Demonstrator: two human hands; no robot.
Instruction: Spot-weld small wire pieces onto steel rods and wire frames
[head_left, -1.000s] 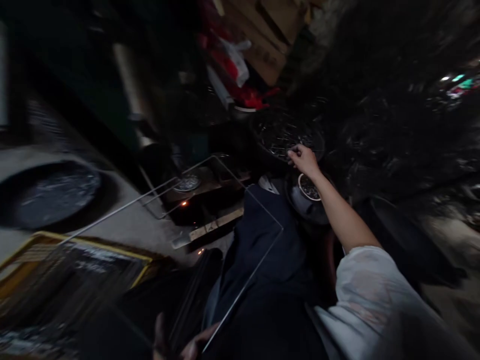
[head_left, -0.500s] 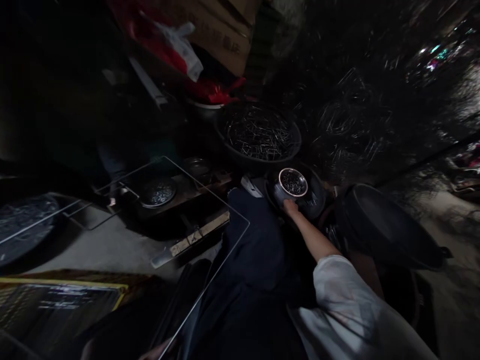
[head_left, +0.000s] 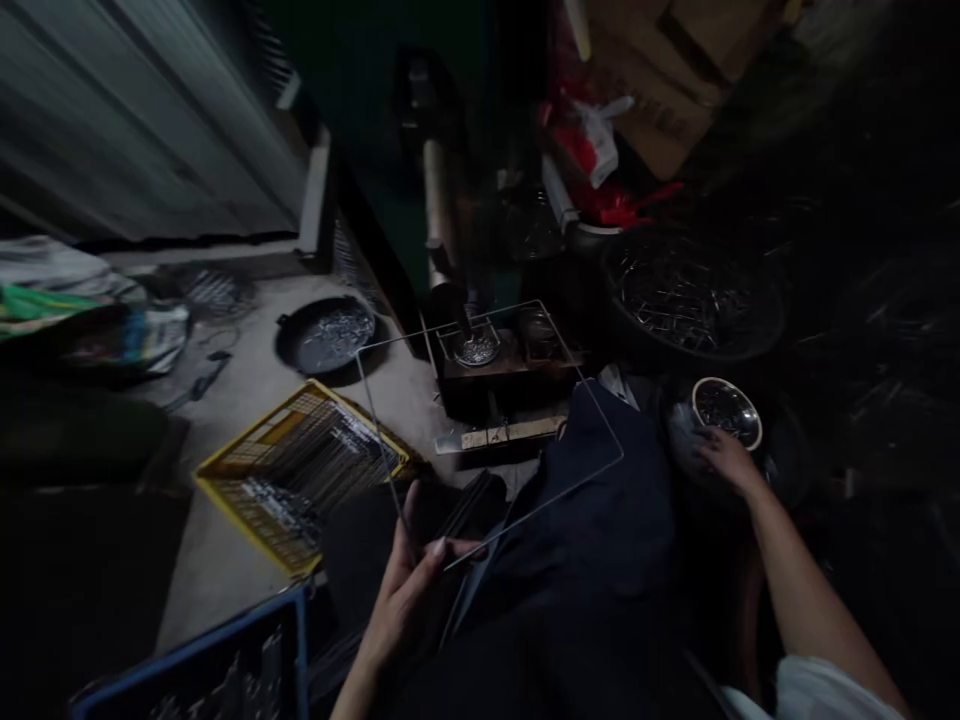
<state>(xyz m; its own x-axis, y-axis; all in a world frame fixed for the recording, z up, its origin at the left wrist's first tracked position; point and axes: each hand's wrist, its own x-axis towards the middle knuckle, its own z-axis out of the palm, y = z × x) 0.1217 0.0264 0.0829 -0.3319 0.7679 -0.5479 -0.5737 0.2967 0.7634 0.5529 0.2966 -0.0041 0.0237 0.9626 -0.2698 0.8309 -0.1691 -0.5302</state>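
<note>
My left hand (head_left: 409,580) is closed on a thin wire frame (head_left: 619,456), bent into a large angular loop that reaches over my lap. The frame's far side passes in front of the machine (head_left: 442,215). At the right, my right hand (head_left: 727,460) touches the near left rim of a round bowl (head_left: 756,432) holding small dark metal pieces. Its fingers are drawn together; shadow and blur hide what, if anything, they pinch. Under the machine's head lies a small dish (head_left: 478,348) of shiny bits.
A yellow crate (head_left: 255,540) of metal rods stands left, with a blue crate (head_left: 304,640) nearer. Behind is a black pan (head_left: 292,345) with metal pieces. A wide basin (head_left: 772,320) of wire pieces sits beyond the bowl. Cardboard (head_left: 660,110) and red bags (head_left: 622,205) stand at the back.
The view has swung left, bringing the machine and crates into sight. My left hand has come up into view with the wire frame. My right hand is still at the bowl.
</note>
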